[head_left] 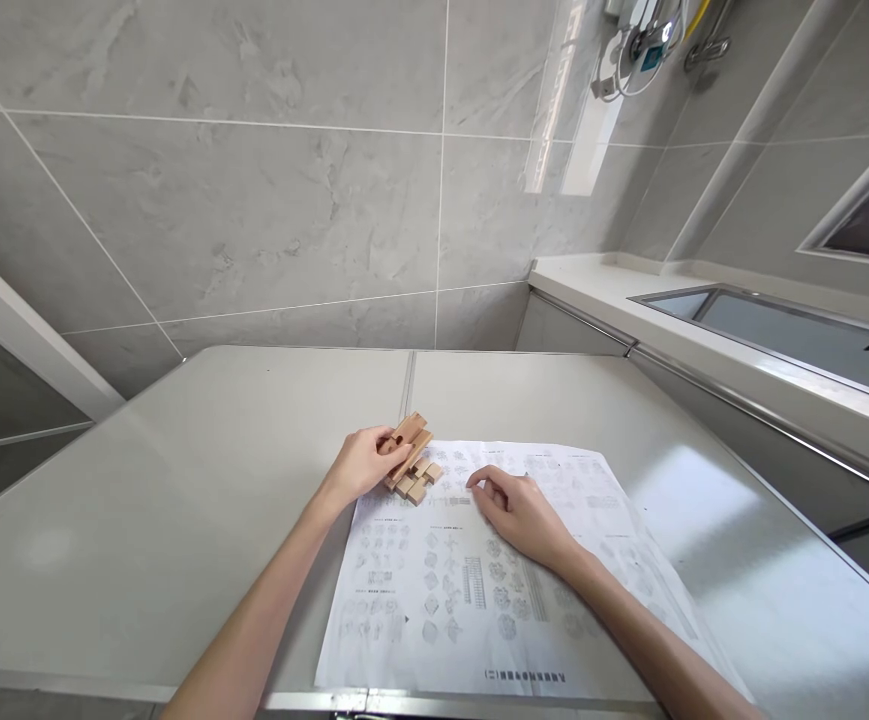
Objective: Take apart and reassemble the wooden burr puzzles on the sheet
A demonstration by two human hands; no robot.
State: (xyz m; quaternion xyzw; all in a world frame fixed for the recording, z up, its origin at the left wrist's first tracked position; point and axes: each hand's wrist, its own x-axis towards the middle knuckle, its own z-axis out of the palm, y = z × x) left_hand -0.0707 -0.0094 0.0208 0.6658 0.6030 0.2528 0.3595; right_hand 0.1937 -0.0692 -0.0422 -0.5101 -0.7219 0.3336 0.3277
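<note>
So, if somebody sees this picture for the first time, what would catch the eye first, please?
Probably the brown wooden pieces in the left hand, near the middle of the pale table. Next may come the large printed sheet, spread toward the near edge, with the loosely curled right hand over it. At the upper right, metal fittings also stand out.

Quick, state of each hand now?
Left hand: closed on wooden pieces.
Right hand: fingers loosely curled over the printed sheet; nothing visible held, grip unclear.
</note>
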